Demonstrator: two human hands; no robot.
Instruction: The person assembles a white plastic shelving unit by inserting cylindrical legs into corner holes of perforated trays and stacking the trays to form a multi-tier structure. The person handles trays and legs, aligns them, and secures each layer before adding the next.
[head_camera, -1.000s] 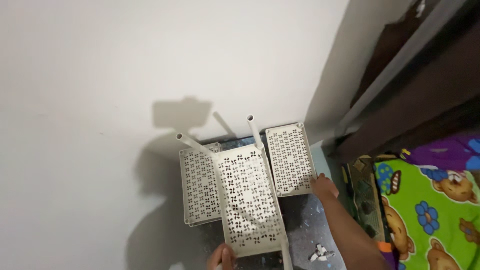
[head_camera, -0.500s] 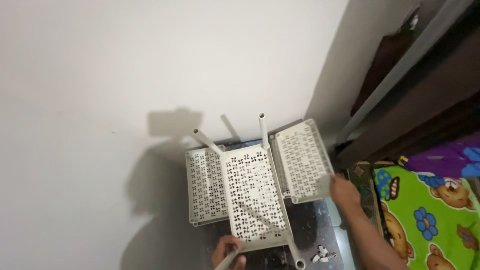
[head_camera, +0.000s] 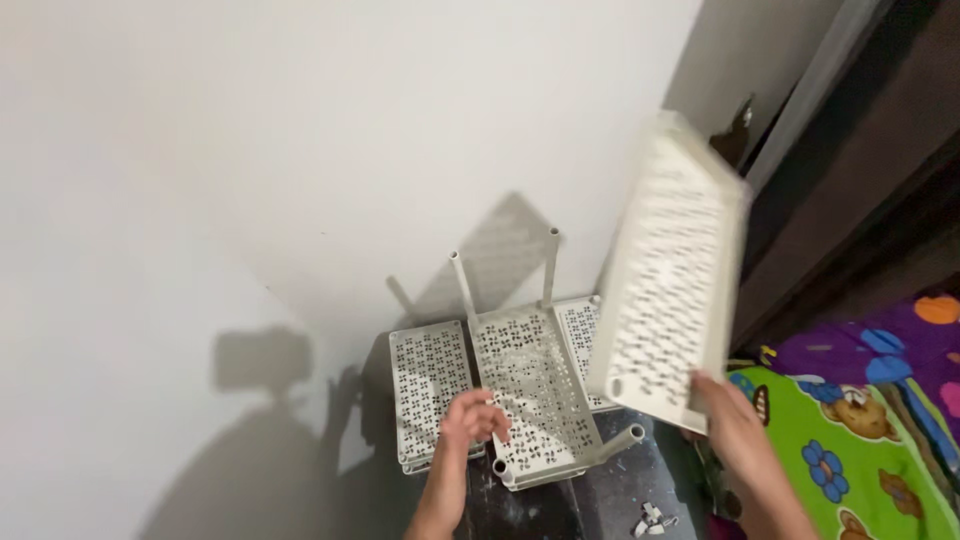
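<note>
My right hand (head_camera: 727, 418) grips the bottom edge of a white perforated plastic shelf panel (head_camera: 668, 270) and holds it up in the air, tilted and blurred. My left hand (head_camera: 472, 420) hovers with curled fingers just left of a shelf tier with white tube legs (head_camera: 533, 392) that lies on the floor; it seems to hold nothing. Another flat perforated panel (head_camera: 430, 388) lies to the left of that tier, and a further one (head_camera: 580, 335) shows behind it on the right.
A white wall (head_camera: 300, 150) rises straight ahead, with shadows on it. A dark wooden door frame (head_camera: 860, 170) stands at the right. A colourful cartoon-print blanket (head_camera: 860, 430) covers the lower right. Small white bits (head_camera: 650, 518) lie on the dark floor.
My right hand has lifted one perforated panel off the pile and swung it up to the right. My left hand has moved up beside the legged tier.
</note>
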